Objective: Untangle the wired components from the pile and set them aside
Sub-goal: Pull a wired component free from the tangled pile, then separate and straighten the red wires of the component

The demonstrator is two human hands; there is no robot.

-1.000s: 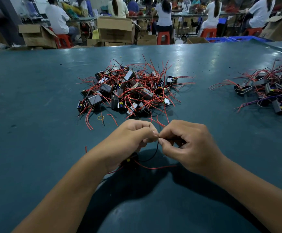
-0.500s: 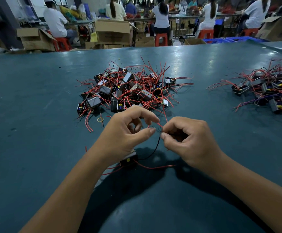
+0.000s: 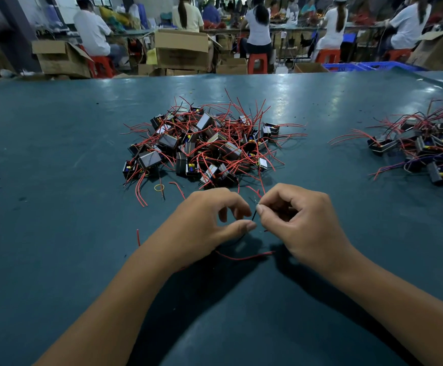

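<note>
A tangled pile (image 3: 204,146) of small black box components with red wires lies mid-table. In front of it, my right hand (image 3: 302,223) pinches the tip of a thin black wire (image 3: 254,216) between thumb and forefinger. My left hand (image 3: 201,228) is beside it, fingers loosely curled, with thumb and forefinger apart around the wire's lower part. That wire runs down under my left hand, which hides its component. A red wire (image 3: 244,257) from the same spot trails on the table below my hands.
A second heap of wired components (image 3: 423,149) sits at the right edge of the teal table (image 3: 56,180). A yellow rubber band (image 3: 159,187) and a short red wire scrap (image 3: 138,237) lie near my left hand. Beyond the table's far edge are seated people, cardboard boxes and stools.
My left hand has let go of its pinch on the wire and spread thumb and forefinger. The right hand keeps its pinch and has lifted slightly.
</note>
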